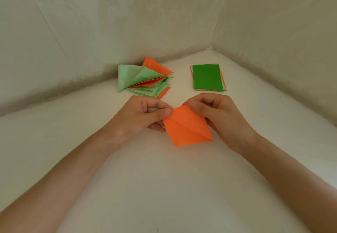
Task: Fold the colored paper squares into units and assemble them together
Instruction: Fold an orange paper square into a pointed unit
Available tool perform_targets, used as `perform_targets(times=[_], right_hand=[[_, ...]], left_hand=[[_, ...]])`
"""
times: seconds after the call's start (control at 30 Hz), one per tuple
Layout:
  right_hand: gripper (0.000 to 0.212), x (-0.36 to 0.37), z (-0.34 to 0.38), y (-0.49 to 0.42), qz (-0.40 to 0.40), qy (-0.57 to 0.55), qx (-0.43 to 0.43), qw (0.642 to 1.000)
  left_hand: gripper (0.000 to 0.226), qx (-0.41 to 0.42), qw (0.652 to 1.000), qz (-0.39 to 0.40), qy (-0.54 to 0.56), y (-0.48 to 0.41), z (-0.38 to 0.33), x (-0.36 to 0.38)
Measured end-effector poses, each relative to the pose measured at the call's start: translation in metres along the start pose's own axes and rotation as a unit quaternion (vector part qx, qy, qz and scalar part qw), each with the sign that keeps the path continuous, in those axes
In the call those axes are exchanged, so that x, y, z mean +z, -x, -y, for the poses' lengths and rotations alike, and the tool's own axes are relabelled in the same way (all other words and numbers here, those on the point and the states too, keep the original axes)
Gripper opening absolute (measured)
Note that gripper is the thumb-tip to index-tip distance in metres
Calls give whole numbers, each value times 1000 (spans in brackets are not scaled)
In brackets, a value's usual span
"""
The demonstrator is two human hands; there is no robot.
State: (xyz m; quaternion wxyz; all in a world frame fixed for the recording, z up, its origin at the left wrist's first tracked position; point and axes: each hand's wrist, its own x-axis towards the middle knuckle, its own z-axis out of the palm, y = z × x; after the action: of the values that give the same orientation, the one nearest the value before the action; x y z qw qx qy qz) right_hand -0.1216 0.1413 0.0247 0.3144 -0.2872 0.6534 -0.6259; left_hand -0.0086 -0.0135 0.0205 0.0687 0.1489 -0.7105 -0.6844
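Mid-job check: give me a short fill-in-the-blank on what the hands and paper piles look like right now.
1. The left hand and the right hand both pinch a folded paper whose colour is ____.
2. In the flat stack, the top sheet is dark ____.
3. The pile of folded units lies to the ____ of the flat stack.

Missing words: orange; green; left.

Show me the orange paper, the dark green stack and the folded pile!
orange paper (187,129): head view, middle of the sheet.
dark green stack (207,77): head view, top sheet.
folded pile (127,76): head view, pale green top flap.
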Motion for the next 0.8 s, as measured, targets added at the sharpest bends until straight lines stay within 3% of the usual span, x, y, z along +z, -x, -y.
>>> perform_targets(times=[0.17, 0.27, 0.5, 0.8], right_hand=[[19, -5, 3, -1, 36, -81, 91, 992], [14, -9, 4, -2, 59, -58, 116, 990], [20, -10, 1, -4, 51, -14, 109, 993], [16, -9, 1, -4, 50, 8, 106, 993]], left_hand=[[14, 1, 1000, 13, -9, 1, -1, 0], [15, -6, 1000, 15, -12, 1, 0, 0], [23, -35, 999, 1, -33, 1, -2, 2], [9, -46, 998, 19, -43, 0, 0, -2]])
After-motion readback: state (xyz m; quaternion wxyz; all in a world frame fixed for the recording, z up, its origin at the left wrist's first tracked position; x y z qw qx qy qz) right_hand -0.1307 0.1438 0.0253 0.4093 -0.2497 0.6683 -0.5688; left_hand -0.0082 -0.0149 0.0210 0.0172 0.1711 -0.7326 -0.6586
